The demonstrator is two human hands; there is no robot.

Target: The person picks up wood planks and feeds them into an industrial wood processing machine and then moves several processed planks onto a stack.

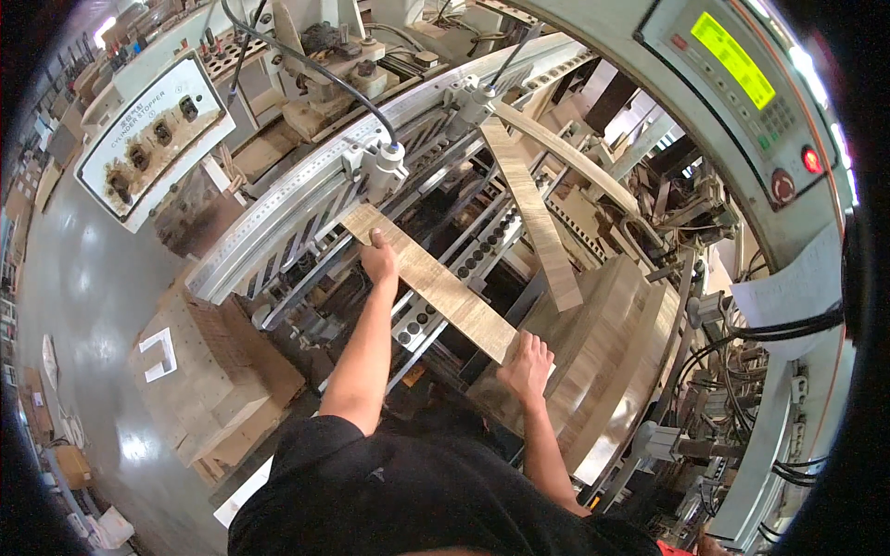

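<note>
A long, narrow wood-grain board point(445, 289) lies slantwise across the machine in front of me. My left hand point(378, 259) grips its far-left part, thumb on the upper face. At the board's near-right end, my right hand point(527, 367) is closed around the edge, its fingers over the end. Most of the left fingers are hidden under the board. Beyond it, a second wood-grain board point(533, 213) rests across the rails, its near end over a stack of boards point(603, 343) at the right. The far end of the held board is close to a white clamp cylinder point(382, 171).
A curved-looking rail with a scale point(264, 222) crosses the far side, carrying another cylinder point(471, 100). Rows of black round pads point(475, 255) run under the boards. A control panel point(732, 83) with a lit screen stands upper right. Cardboard boxes point(218, 380) stand at left.
</note>
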